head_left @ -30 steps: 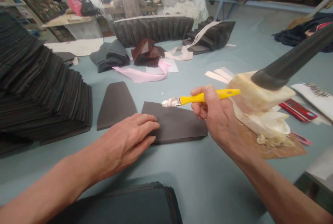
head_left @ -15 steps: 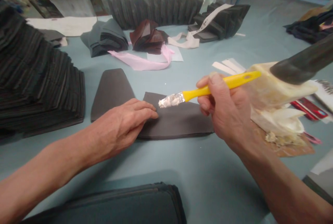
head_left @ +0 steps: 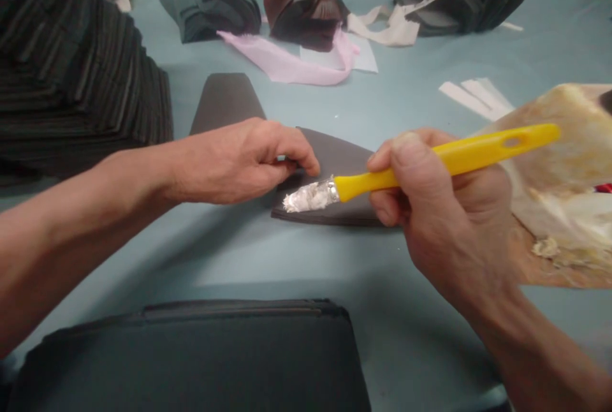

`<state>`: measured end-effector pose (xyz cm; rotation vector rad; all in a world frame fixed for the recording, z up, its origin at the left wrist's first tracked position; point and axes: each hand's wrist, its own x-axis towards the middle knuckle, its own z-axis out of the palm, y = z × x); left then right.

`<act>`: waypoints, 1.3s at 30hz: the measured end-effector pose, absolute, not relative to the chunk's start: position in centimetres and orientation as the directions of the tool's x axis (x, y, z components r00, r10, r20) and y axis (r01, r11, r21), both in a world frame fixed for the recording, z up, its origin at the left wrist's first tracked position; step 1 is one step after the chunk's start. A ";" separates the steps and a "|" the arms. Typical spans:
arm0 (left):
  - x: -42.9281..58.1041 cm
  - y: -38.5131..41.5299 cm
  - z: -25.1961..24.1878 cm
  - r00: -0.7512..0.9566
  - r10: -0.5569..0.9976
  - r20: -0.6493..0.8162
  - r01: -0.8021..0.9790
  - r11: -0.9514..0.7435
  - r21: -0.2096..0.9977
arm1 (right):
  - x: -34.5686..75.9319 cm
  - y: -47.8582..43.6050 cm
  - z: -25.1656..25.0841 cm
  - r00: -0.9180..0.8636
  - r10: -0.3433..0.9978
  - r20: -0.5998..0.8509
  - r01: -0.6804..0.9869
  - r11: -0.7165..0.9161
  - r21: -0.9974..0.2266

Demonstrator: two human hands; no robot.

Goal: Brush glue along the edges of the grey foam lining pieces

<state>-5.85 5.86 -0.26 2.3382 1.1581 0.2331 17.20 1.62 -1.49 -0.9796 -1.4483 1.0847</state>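
Observation:
My right hand [head_left: 444, 201] is wrapped round the yellow handle of a brush [head_left: 497, 147]. White paste coats the bristles, which hang over the front left part of a thin stack of dark grey pieces [head_left: 342, 157]. Bent fingers of my left hand [head_left: 253, 160] rest at the left side of that stack, thumb and forefinger curled close together; whether they pinch anything is too small to tell. Behind my left wrist lies another dark grey piece [head_left: 227, 103], partly covered by the hand.
Tall dark stacks [head_left: 86, 74] rise at the left. A dark green pile [head_left: 201, 361] lies in front. Folded bundles [head_left: 215, 0] and a pink strip [head_left: 296, 67] are behind. A stained, yellowish container [head_left: 559, 144] stands at the right.
The view has moved down and closer. The brush tip has come lower, toward the stack's front edge. My left fingers have curled more, and the hand has turned.

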 end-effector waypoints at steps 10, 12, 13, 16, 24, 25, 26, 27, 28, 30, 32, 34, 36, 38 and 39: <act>-4.9 5.9 -0.6 0.633 0.772 -0.058 0.675 -0.514 0.529 | 16.0 1.4 -3.0 -0.201 0.937 0.284 0.098 0.308 -0.946; -4.6 5.7 -0.3 0.613 0.785 -0.083 0.706 -0.498 0.504 | 16.1 1.5 -3.2 -0.200 0.936 0.291 0.122 0.319 -0.940; -4.4 5.6 -0.2 0.603 0.791 -0.099 0.721 -0.489 0.491 | 16.2 1.5 -3.2 -0.200 0.936 0.291 0.149 0.322 -0.935; -3.9 5.5 0.1 0.567 0.812 -0.142 0.772 -0.463 0.436 | 16.7 1.5 -2.7 -0.222 0.932 0.288 0.248 0.339 -0.907; -4.3 5.9 -0.4 0.599 0.794 -0.099 0.753 -0.518 0.405 | 18.8 2.5 -0.7 -0.343 0.889 0.303 0.337 0.418 -0.844; -4.5 5.9 -0.5 0.617 0.783 -0.081 0.741 -0.543 0.395 | 19.3 2.6 -0.6 -0.347 0.889 0.299 0.332 0.415 -0.847; -4.6 6.0 -0.5 0.634 0.770 -0.063 0.728 -0.568 0.384 | 19.8 2.7 -0.5 -0.348 0.891 0.291 0.331 0.408 -0.851; -4.7 6.0 -0.6 0.646 0.762 -0.047 0.718 -0.587 0.373 | 20.4 2.8 -0.5 -0.346 0.894 0.286 0.334 0.402 -0.852; -4.8 6.1 -0.7 0.652 0.757 -0.035 0.715 -0.599 0.361 | 21.0 2.9 -0.5 -0.341 0.897 0.282 0.344 0.398 -0.851; -5.1 6.4 -1.0 0.653 0.757 -0.026 0.718 -0.608 0.340 | 22.2 3.1 -0.6 -0.330 0.904 0.271 0.379 0.390 -0.839; -5.6 6.7 -1.5 0.654 0.756 -0.014 0.719 -0.616 0.320 | 23.5 3.4 -0.6 -0.324 0.908 0.264 0.401 0.385 -0.832; -6.2 7.0 -2.2 0.661 0.751 0.012 0.713 -0.632 0.303 | 24.6 3.8 -0.5 -0.320 0.909 0.267 0.398 0.385 -0.833; -6.7 7.1 -2.7 0.664 0.745 0.053 0.705 -0.649 0.288 | 25.7 4.0 -0.3 -0.309 0.912 0.271 0.392 0.381 -0.837; -6.9 7.1 -2.8 0.653 0.756 0.048 0.717 -0.638 0.280 | 26.7 4.2 -0.1 -0.282 0.923 0.260 0.399 0.359 -0.844; -6.9 7.0 -2.7 0.629 0.777 0.030 0.735 -0.608 0.301 | 27.1 4.2 0.0 -0.262 0.931 0.252 0.402 0.343 -0.849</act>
